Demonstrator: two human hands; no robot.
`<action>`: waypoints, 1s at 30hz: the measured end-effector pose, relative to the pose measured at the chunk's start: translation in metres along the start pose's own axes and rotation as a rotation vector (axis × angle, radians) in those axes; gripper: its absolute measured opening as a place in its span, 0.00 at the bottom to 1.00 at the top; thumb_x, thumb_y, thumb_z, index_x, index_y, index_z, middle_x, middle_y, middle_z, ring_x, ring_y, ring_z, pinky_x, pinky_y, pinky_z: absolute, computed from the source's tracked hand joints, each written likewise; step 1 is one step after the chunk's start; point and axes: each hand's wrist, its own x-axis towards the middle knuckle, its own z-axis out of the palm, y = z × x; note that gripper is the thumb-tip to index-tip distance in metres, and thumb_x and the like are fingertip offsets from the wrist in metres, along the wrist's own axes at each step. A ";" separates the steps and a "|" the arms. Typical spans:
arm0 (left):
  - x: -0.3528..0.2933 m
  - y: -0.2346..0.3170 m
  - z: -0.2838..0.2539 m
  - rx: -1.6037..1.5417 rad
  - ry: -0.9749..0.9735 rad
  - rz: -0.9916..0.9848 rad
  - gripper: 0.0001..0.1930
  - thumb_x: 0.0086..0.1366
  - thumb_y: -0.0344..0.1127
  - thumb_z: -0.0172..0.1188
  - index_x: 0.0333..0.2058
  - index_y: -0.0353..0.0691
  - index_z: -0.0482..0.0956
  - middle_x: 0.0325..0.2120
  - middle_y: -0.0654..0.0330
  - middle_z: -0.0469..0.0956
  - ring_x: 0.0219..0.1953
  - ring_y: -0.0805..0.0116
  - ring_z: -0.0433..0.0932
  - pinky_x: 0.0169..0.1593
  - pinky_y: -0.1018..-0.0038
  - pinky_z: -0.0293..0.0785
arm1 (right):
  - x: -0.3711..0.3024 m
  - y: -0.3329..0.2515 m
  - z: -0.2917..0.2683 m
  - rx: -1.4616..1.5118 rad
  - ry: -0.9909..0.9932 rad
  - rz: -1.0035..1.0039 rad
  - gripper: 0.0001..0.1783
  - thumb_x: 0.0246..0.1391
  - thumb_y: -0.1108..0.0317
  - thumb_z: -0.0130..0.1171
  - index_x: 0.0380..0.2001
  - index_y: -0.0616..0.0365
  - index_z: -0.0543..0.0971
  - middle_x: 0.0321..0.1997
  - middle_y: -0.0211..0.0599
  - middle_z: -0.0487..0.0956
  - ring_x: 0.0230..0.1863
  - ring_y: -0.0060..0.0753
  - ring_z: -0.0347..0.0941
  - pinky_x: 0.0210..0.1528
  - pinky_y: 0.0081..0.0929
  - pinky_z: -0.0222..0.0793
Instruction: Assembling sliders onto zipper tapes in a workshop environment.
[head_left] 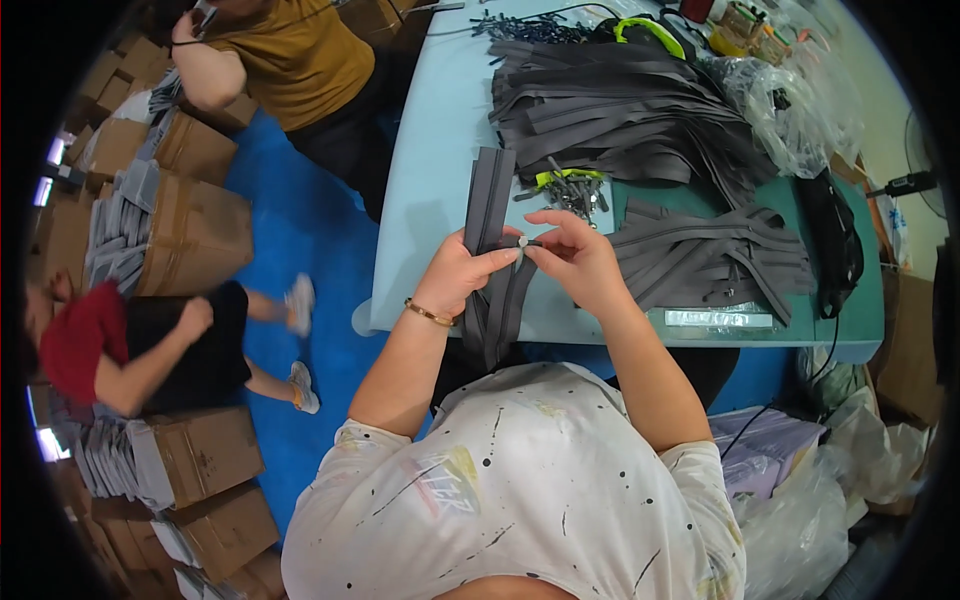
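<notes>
My left hand [452, 275] is closed around a dark grey zipper strip [486, 195], thumb pointing right. The strip's top end stands up over the table edge, and its tail hangs down toward my lap. My right hand [582, 265] pinches a small, shiny zipper slider [522, 242] at the strip's right side, where both thumbs nearly meet. The slider's finer parts are too small to make out. Just beyond my hands lies a heap of loose zipper pulls [575, 192], with a bright yellow-green piece beside it.
A large stack of grey zipper strips [620, 110] covers the far table [430, 130]; another bundle [710, 255] lies right of my hands. Beyond it are a black pouch [838, 245] and clear plastic bags [795, 110]. Two people and cartons [195, 235] are at the left.
</notes>
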 end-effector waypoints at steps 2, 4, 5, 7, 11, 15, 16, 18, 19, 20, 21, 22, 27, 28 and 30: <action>0.002 -0.006 -0.004 -0.039 0.044 -0.001 0.09 0.54 0.28 0.62 0.35 0.38 0.75 0.21 0.72 0.70 0.16 0.89 0.58 0.17 0.88 0.49 | 0.000 0.007 -0.001 0.038 -0.024 -0.037 0.15 0.47 0.78 0.59 0.41 0.56 0.75 0.28 0.24 0.75 0.30 0.12 0.68 0.33 0.12 0.64; 0.004 -0.010 -0.007 -0.054 0.029 -0.067 0.09 0.52 0.28 0.64 0.32 0.39 0.73 0.22 0.71 0.70 0.16 0.88 0.60 0.17 0.88 0.50 | 0.001 0.014 -0.003 0.017 -0.046 -0.049 0.16 0.48 0.78 0.59 0.42 0.56 0.77 0.29 0.23 0.75 0.30 0.11 0.68 0.33 0.11 0.64; 0.005 -0.011 -0.007 -0.056 0.031 -0.066 0.09 0.52 0.28 0.64 0.32 0.39 0.73 0.22 0.71 0.70 0.16 0.88 0.60 0.17 0.88 0.50 | 0.001 0.016 -0.003 0.016 -0.048 -0.048 0.16 0.48 0.78 0.59 0.42 0.56 0.77 0.29 0.23 0.75 0.30 0.11 0.68 0.33 0.11 0.64; 0.005 -0.013 -0.007 -0.049 0.052 -0.048 0.09 0.52 0.29 0.64 0.31 0.39 0.73 0.20 0.71 0.69 0.16 0.88 0.59 0.16 0.87 0.50 | 0.001 0.018 -0.003 0.099 -0.041 -0.037 0.13 0.47 0.77 0.59 0.39 0.56 0.79 0.27 0.23 0.74 0.30 0.13 0.69 0.34 0.12 0.65; 0.006 -0.014 -0.007 -0.028 0.054 -0.063 0.09 0.52 0.29 0.65 0.30 0.39 0.74 0.19 0.71 0.68 0.15 0.88 0.58 0.16 0.87 0.48 | 0.002 0.023 -0.004 0.113 -0.033 -0.016 0.13 0.47 0.77 0.59 0.39 0.56 0.79 0.27 0.23 0.75 0.30 0.13 0.69 0.34 0.12 0.66; 0.006 -0.014 -0.006 -0.007 0.066 -0.073 0.07 0.52 0.30 0.64 0.30 0.38 0.76 0.17 0.72 0.67 0.14 0.87 0.57 0.16 0.86 0.47 | 0.003 0.026 -0.005 0.114 -0.031 0.004 0.13 0.46 0.77 0.60 0.39 0.56 0.80 0.30 0.25 0.77 0.31 0.13 0.70 0.35 0.13 0.66; 0.006 -0.015 -0.006 -0.008 0.071 -0.073 0.07 0.52 0.30 0.64 0.29 0.38 0.77 0.17 0.72 0.67 0.14 0.87 0.56 0.16 0.86 0.47 | 0.003 0.026 -0.005 0.112 -0.030 0.013 0.13 0.46 0.77 0.60 0.39 0.56 0.80 0.31 0.26 0.78 0.31 0.13 0.70 0.35 0.13 0.66; 0.007 -0.016 -0.006 -0.004 0.072 -0.068 0.07 0.51 0.30 0.64 0.30 0.38 0.77 0.17 0.72 0.67 0.14 0.87 0.56 0.16 0.86 0.47 | 0.004 0.028 -0.006 0.119 -0.028 0.024 0.13 0.46 0.77 0.60 0.39 0.56 0.80 0.31 0.26 0.78 0.32 0.13 0.70 0.35 0.13 0.66; 0.007 -0.016 -0.006 -0.002 0.073 -0.063 0.08 0.51 0.30 0.65 0.30 0.37 0.77 0.17 0.72 0.68 0.14 0.87 0.56 0.16 0.86 0.47 | 0.004 0.029 -0.007 0.125 -0.026 0.035 0.13 0.46 0.77 0.60 0.39 0.56 0.80 0.32 0.27 0.78 0.32 0.13 0.71 0.35 0.13 0.67; 0.007 -0.016 -0.005 -0.002 0.073 -0.063 0.08 0.51 0.30 0.65 0.30 0.37 0.77 0.17 0.72 0.68 0.14 0.87 0.56 0.16 0.86 0.47 | 0.004 0.028 -0.007 0.125 -0.026 0.035 0.13 0.46 0.77 0.60 0.39 0.56 0.80 0.32 0.27 0.78 0.32 0.13 0.71 0.35 0.13 0.67; 0.006 -0.015 -0.004 0.006 0.084 -0.065 0.08 0.51 0.30 0.65 0.30 0.37 0.77 0.17 0.72 0.68 0.13 0.87 0.56 0.16 0.85 0.47 | 0.004 0.026 -0.007 0.123 -0.027 0.040 0.13 0.46 0.77 0.61 0.39 0.56 0.80 0.32 0.27 0.78 0.32 0.14 0.71 0.36 0.13 0.67; 0.006 -0.014 -0.003 0.013 0.095 -0.066 0.08 0.51 0.31 0.65 0.29 0.37 0.77 0.16 0.72 0.68 0.13 0.87 0.56 0.15 0.85 0.47 | 0.003 0.025 -0.007 0.121 -0.028 0.046 0.13 0.46 0.76 0.61 0.38 0.56 0.80 0.32 0.27 0.78 0.32 0.14 0.71 0.36 0.13 0.66; -0.001 -0.010 0.001 0.140 0.084 -0.067 0.10 0.51 0.33 0.66 0.30 0.36 0.78 0.18 0.71 0.70 0.14 0.86 0.57 0.16 0.85 0.49 | 0.004 0.028 -0.009 0.150 -0.021 0.022 0.13 0.46 0.77 0.60 0.38 0.57 0.80 0.32 0.26 0.78 0.32 0.13 0.70 0.36 0.12 0.66; -0.004 -0.006 0.004 0.178 0.065 -0.058 0.11 0.50 0.33 0.66 0.31 0.35 0.78 0.19 0.71 0.70 0.15 0.86 0.58 0.16 0.85 0.50 | 0.004 0.030 -0.009 0.170 -0.022 0.013 0.13 0.46 0.77 0.60 0.38 0.57 0.79 0.32 0.26 0.78 0.32 0.13 0.70 0.36 0.12 0.66; -0.008 -0.001 0.008 0.179 0.053 -0.052 0.12 0.50 0.33 0.66 0.32 0.34 0.78 0.21 0.69 0.72 0.17 0.85 0.61 0.18 0.85 0.54 | 0.003 0.030 -0.009 0.179 -0.020 0.005 0.13 0.47 0.78 0.60 0.38 0.57 0.79 0.32 0.26 0.78 0.32 0.13 0.70 0.36 0.12 0.66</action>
